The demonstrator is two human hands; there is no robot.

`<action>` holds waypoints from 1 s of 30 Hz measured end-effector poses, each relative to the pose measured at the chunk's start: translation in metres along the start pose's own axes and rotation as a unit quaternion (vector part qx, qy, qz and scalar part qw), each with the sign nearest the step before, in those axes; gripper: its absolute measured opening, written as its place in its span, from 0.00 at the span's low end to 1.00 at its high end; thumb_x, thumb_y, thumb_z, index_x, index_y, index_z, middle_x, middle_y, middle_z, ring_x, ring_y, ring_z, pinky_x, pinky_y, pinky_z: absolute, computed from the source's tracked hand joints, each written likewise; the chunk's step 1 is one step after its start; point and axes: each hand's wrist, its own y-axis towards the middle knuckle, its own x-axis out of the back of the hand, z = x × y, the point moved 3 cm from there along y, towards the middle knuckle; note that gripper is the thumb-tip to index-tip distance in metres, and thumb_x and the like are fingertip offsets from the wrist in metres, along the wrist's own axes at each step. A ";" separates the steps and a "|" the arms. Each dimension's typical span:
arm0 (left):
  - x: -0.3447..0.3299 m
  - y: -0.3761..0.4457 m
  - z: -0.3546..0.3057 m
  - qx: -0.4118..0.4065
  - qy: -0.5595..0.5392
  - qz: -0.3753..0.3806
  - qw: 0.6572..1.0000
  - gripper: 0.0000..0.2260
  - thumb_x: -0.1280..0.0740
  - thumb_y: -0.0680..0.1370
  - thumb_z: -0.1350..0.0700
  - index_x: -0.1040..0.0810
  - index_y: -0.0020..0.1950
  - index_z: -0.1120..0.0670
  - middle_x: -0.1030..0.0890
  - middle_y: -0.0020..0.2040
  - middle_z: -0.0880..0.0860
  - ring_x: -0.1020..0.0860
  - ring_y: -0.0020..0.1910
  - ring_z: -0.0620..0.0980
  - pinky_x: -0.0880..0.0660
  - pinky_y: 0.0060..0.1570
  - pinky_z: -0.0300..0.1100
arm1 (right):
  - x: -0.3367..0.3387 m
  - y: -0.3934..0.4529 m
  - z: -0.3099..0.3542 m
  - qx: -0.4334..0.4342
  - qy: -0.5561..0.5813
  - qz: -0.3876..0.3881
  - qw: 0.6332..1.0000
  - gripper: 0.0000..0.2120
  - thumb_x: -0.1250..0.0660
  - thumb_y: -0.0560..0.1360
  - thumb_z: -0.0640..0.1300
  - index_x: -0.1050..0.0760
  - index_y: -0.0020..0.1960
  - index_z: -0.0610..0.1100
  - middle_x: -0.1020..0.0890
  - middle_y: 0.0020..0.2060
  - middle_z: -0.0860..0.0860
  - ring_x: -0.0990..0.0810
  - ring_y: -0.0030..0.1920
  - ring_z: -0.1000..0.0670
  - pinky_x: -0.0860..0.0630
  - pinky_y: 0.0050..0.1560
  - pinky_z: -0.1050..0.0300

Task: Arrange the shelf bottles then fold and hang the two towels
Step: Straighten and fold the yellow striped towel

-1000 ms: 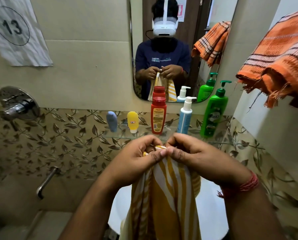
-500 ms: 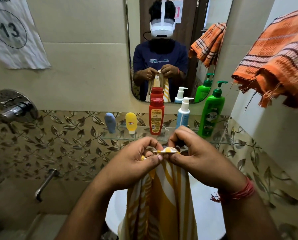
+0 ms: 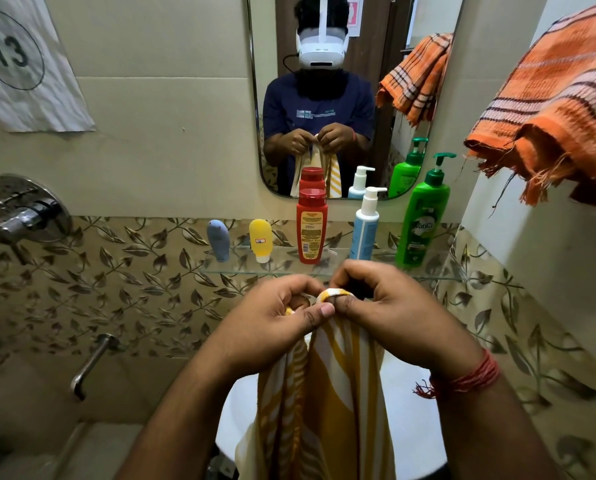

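Both hands pinch the top edge of the yellow-and-white striped towel [image 3: 327, 393]: the left hand [image 3: 272, 323] and the right hand [image 3: 390, 313] meet thumb to thumb, fingers curled round the bunched cloth, which hangs straight down over the white basin [image 3: 410, 420]. Just beyond the knuckles, the glass shelf [image 3: 275, 268] carries a row: blue tube [image 3: 218, 240], yellow tube [image 3: 260, 240], red bottle [image 3: 311, 226], blue pump bottle [image 3: 366, 227], green pump bottle [image 3: 424, 216]. An orange checked towel [image 3: 559, 105] drapes high on the right wall.
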 end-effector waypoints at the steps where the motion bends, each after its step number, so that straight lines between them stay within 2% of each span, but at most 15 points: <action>1: 0.000 0.000 0.000 -0.001 0.015 -0.010 1.000 0.08 0.33 0.77 0.47 0.18 0.51 0.48 0.16 0.41 0.51 0.19 0.42 0.53 0.21 0.44 0.52 | 0.000 0.000 -0.001 -0.007 0.000 -0.004 1.000 0.04 0.33 0.78 0.49 0.22 0.45 0.51 0.19 0.39 0.52 0.20 0.42 0.51 0.20 0.46 0.44; 3: 0.003 0.001 0.001 0.002 0.043 -0.030 0.999 0.07 0.34 0.80 0.49 0.17 0.49 0.47 0.16 0.43 0.48 0.18 0.44 0.47 0.20 0.48 0.49 | 0.000 -0.001 -0.002 -0.023 -0.004 -0.007 1.000 0.05 0.34 0.79 0.50 0.21 0.46 0.51 0.18 0.41 0.53 0.19 0.45 0.52 0.20 0.47 0.46; 6: 0.003 0.001 -0.006 0.001 0.110 -0.023 0.994 0.07 0.35 0.82 0.52 0.16 0.51 0.46 0.16 0.43 0.43 0.19 0.45 0.39 0.22 0.44 0.35 | 0.002 -0.002 0.001 -0.027 -0.063 -0.033 0.997 0.07 0.36 0.79 0.44 0.19 0.49 0.51 0.19 0.43 0.57 0.21 0.47 0.56 0.22 0.49 0.55; 9: -0.003 0.002 -0.014 -0.005 0.153 0.007 0.988 0.09 0.37 0.82 0.51 0.16 0.52 0.48 0.16 0.43 0.45 0.19 0.44 0.40 0.21 0.44 0.40 | 0.006 -0.001 0.009 0.012 -0.144 -0.065 0.987 0.07 0.35 0.75 0.41 0.19 0.47 0.51 0.20 0.43 0.57 0.23 0.47 0.57 0.25 0.48 0.58; 11: -0.001 0.004 -0.014 0.006 0.154 -0.001 0.988 0.09 0.37 0.83 0.51 0.17 0.49 0.48 0.17 0.42 0.46 0.20 0.42 0.42 0.21 0.43 0.44 | 0.005 0.002 0.007 0.014 -0.174 -0.036 0.984 0.05 0.34 0.75 0.43 0.21 0.47 0.51 0.21 0.42 0.57 0.24 0.46 0.56 0.27 0.46 0.59; 13: 0.004 0.005 -0.011 0.019 0.140 -0.025 0.990 0.10 0.37 0.83 0.52 0.19 0.45 0.46 0.18 0.40 0.45 0.21 0.41 0.41 0.23 0.40 0.40 | 0.003 0.005 -0.004 -0.009 -0.209 -0.003 0.978 0.05 0.36 0.77 0.43 0.25 0.44 0.52 0.24 0.41 0.58 0.25 0.45 0.55 0.29 0.43 0.59; 16: 0.012 0.004 -0.006 0.031 0.083 -0.100 0.991 0.10 0.38 0.82 0.53 0.20 0.43 0.46 0.19 0.40 0.45 0.21 0.41 0.38 0.27 0.39 0.34 | 0.003 0.007 -0.024 -0.052 -0.209 0.008 0.976 0.04 0.37 0.76 0.44 0.25 0.43 0.49 0.23 0.38 0.55 0.24 0.41 0.52 0.27 0.39 0.54; 18: 0.020 0.003 0.000 0.045 0.024 -0.176 0.983 0.10 0.38 0.83 0.53 0.19 0.45 0.47 0.18 0.41 0.46 0.20 0.42 0.40 0.25 0.41 0.36 | 0.008 0.007 -0.036 -0.084 -0.189 0.009 0.978 0.04 0.35 0.75 0.44 0.24 0.42 0.49 0.22 0.38 0.54 0.24 0.41 0.52 0.26 0.39 0.53; 20: 0.030 0.001 0.008 0.062 -0.040 -0.266 0.961 0.12 0.39 0.83 0.55 0.18 0.46 0.49 0.17 0.41 0.47 0.18 0.43 0.44 0.23 0.43 0.41 | 0.018 0.007 -0.046 -0.108 -0.193 -0.003 0.975 0.08 0.34 0.73 0.40 0.25 0.38 0.52 0.22 0.37 0.55 0.23 0.40 0.53 0.31 0.36 0.57; 23: 0.044 -0.002 0.017 0.068 -0.104 -0.387 0.914 0.13 0.39 0.83 0.57 0.17 0.43 0.52 0.16 0.38 0.48 0.18 0.39 0.44 0.24 0.40 0.42 | 0.033 0.004 -0.062 -0.131 -0.213 -0.049 0.967 0.14 0.35 0.74 0.36 0.24 0.37 0.54 0.21 0.36 0.57 0.22 0.41 0.54 0.33 0.34 0.58; 25: 0.048 -0.004 0.020 0.076 -0.142 -0.424 0.891 0.14 0.40 0.83 0.56 0.17 0.43 0.51 0.15 0.38 0.47 0.18 0.38 0.44 0.24 0.38 0.41 | 0.040 0.000 -0.064 -0.132 -0.171 -0.073 0.974 0.14 0.37 0.78 0.35 0.20 0.44 0.52 0.19 0.39 0.56 0.21 0.42 0.56 0.31 0.35 0.60; 26: 0.049 -0.004 0.020 0.080 -0.149 -0.426 0.889 0.13 0.40 0.83 0.55 0.17 0.44 0.50 0.15 0.39 0.48 0.17 0.39 0.44 0.23 0.37 0.39 | 0.042 -0.002 -0.062 -0.124 -0.104 -0.075 0.984 0.13 0.38 0.80 0.34 0.19 0.47 0.49 0.19 0.40 0.54 0.21 0.41 0.59 0.29 0.35 0.63; 28: 0.048 -0.003 0.021 0.079 -0.151 -0.410 0.896 0.13 0.40 0.84 0.54 0.17 0.46 0.50 0.14 0.40 0.49 0.16 0.39 0.45 0.22 0.36 0.37 | 0.042 -0.004 -0.055 -0.080 0.084 -0.049 0.992 0.09 0.37 0.79 0.33 0.19 0.48 0.39 0.19 0.40 0.49 0.21 0.38 0.62 0.26 0.37 0.70; 29: 0.047 -0.002 0.021 0.076 -0.151 -0.400 0.901 0.13 0.40 0.84 0.54 0.17 0.46 0.51 0.14 0.40 0.50 0.16 0.39 0.46 0.22 0.35 0.36 | 0.043 -0.007 -0.050 -0.057 0.169 -0.034 0.983 0.06 0.35 0.77 0.36 0.19 0.47 0.38 0.20 0.41 0.47 0.20 0.39 0.60 0.25 0.39 0.69; 30: 0.045 0.000 0.019 0.074 -0.154 -0.387 0.906 0.12 0.39 0.84 0.54 0.17 0.47 0.52 0.14 0.40 0.50 0.16 0.40 0.46 0.21 0.36 0.36 | 0.044 -0.010 -0.048 -0.041 0.241 -0.022 0.969 0.08 0.32 0.76 0.43 0.19 0.46 0.39 0.20 0.43 0.47 0.19 0.41 0.57 0.23 0.40 0.67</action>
